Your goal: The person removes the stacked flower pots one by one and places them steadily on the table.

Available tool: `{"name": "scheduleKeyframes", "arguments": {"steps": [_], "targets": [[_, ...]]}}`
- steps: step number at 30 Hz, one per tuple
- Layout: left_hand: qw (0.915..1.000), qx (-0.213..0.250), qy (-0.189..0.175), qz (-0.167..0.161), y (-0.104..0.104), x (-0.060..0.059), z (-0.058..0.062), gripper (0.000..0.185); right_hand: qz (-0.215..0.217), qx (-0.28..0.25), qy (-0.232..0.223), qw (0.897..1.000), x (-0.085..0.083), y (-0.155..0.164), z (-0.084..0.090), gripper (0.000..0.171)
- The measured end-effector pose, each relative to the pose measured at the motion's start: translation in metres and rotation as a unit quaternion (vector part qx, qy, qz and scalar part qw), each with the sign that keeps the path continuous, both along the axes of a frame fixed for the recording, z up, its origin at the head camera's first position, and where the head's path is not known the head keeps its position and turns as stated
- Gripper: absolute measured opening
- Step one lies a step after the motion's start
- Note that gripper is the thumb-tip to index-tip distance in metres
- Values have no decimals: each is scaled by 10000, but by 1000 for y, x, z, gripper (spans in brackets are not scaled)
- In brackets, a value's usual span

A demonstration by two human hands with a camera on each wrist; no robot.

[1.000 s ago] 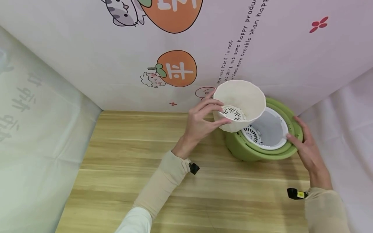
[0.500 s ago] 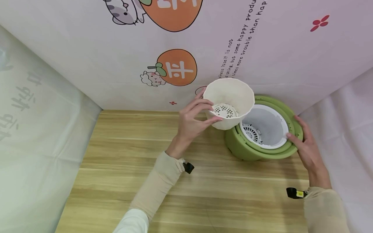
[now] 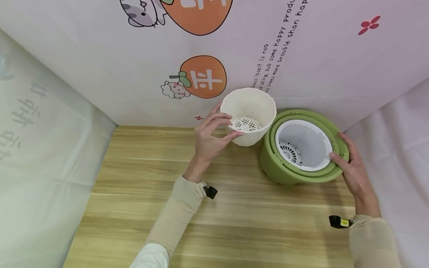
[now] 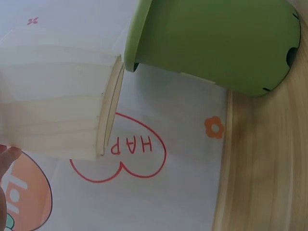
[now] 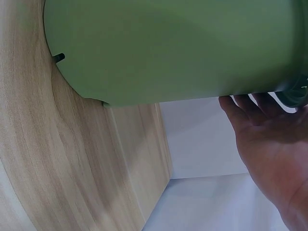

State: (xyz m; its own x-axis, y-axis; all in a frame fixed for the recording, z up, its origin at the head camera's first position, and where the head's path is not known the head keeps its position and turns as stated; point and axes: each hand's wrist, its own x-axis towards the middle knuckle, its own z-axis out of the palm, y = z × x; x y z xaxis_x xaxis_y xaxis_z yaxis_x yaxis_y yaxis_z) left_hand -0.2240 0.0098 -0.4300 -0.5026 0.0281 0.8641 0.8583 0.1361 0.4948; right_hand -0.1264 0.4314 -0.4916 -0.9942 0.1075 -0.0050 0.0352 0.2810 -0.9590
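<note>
My left hand (image 3: 209, 136) grips a cream faceted pot (image 3: 248, 113) by its rim, thumb outside and fingers inside, holding it in the air just left of the green pot; a perforated base shows inside it. In the left wrist view the cream pot (image 4: 53, 91) fills the left side. A green pot (image 3: 285, 169) stands on the wooden table (image 3: 151, 178) at the back right with a white slotted liner (image 3: 303, 143) nested inside. My right hand (image 3: 352, 169) rests with straight fingers on the green pot's right rim; in the right wrist view its fingers (image 5: 250, 108) touch the green pot (image 5: 168, 48).
A printed cloth backdrop (image 3: 234, 56) with orange cartoon fruits and text stands close behind the pots. White cloth walls (image 3: 33, 149) close in the left and right sides. The table's wooden surface stretches in front of and to the left of the pots.
My left hand has carried the cream pot up and leftwards, off the green pot's mouth. The white liner now shows fully. The right hand has stayed on the rim.
</note>
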Motion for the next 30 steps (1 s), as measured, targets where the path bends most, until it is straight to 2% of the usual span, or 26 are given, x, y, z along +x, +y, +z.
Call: {"name": "scheduleKeyframes", "arguments": {"steps": [5,8,12,22,30], "targets": [[9999,12,-25,112,-4,-1,-4,36,8,-311,19,9995,1,1,1,69],[9999,7,-78,154,-6,-1,-7,36,10,-737,88,9972,1,1,1,70],[9995,-11,-207,239,-11,0,-12,35,54,-908,188,9957,1,0,-1,70],[9988,-21,-312,380,-20,2,-24,35,0,-859,30,9963,3,-3,-2,69],[9971,-21,-389,651,-32,2,-37,34,37,-965,141,9952,0,-3,-1,70]]}}
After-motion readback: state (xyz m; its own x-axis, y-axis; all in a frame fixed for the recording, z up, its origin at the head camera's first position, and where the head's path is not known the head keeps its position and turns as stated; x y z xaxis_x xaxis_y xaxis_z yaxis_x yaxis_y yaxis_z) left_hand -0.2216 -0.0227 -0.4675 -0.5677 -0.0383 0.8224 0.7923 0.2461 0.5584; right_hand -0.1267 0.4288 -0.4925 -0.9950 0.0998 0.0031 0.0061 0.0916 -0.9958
